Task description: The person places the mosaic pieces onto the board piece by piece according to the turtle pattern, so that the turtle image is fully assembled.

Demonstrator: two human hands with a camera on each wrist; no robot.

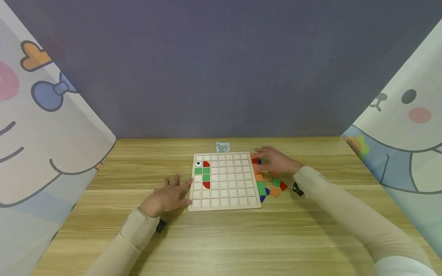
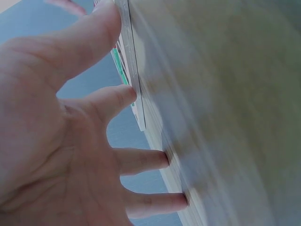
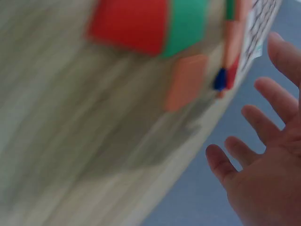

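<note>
"Starting at the hands, what do we see?"

"We see the left hand (image 1: pixel 167 197) released, fingers spread, touching the left edge of the grid board (image 1: pixel 228 193); the right hand (image 1: pixel 274 160), also released, hovers by the coloured pieces (image 1: pixel 261 188) along its right edge."

"And further out?"

"We find the board near the far edge of the table (image 1: pixel 241 245), a picture card (image 1: pixel 222 147) in between."
</note>
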